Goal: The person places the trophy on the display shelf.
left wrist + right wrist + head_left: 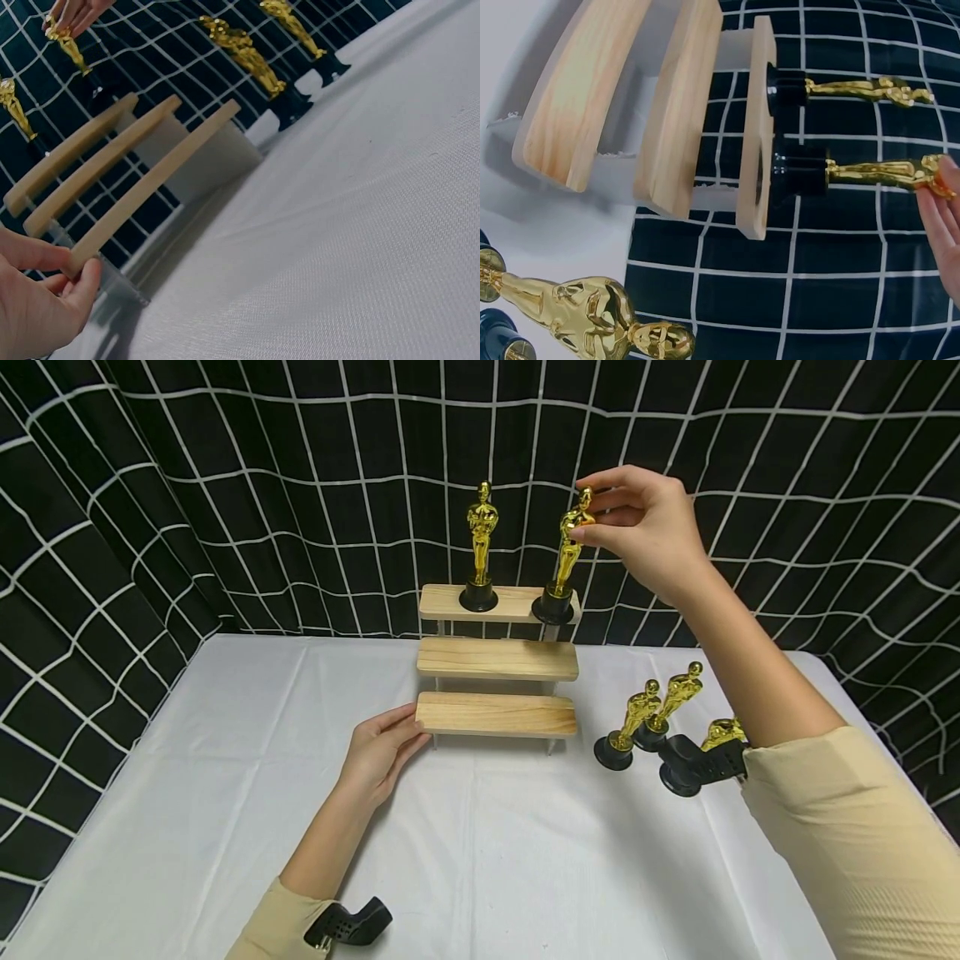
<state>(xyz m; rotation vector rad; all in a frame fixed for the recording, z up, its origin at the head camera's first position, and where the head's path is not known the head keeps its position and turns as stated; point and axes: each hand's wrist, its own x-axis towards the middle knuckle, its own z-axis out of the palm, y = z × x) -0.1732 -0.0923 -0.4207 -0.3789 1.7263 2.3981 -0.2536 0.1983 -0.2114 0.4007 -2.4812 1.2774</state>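
My right hand [648,527] pinches a gold statuette [572,547] by its upper body, thumb in front and fingers behind. The statuette leans slightly, its black base at the right end of the top shelf [517,602] of a three-step wooden stand. A second gold statuette [482,535] stands upright toward the left of that same shelf. Low on the stand, my left hand [378,752] holds the left end of the bottom shelf [495,714]; in the left wrist view thumb and fingers [86,292] pinch its edge.
Several more statuettes [637,714] stand on the white-covered table [525,860] right of the stand, one partly hidden by the right wrist's camera [705,760]. The middle shelf [498,658] is bare. A black curtain with white grid lines [300,510] hangs behind.
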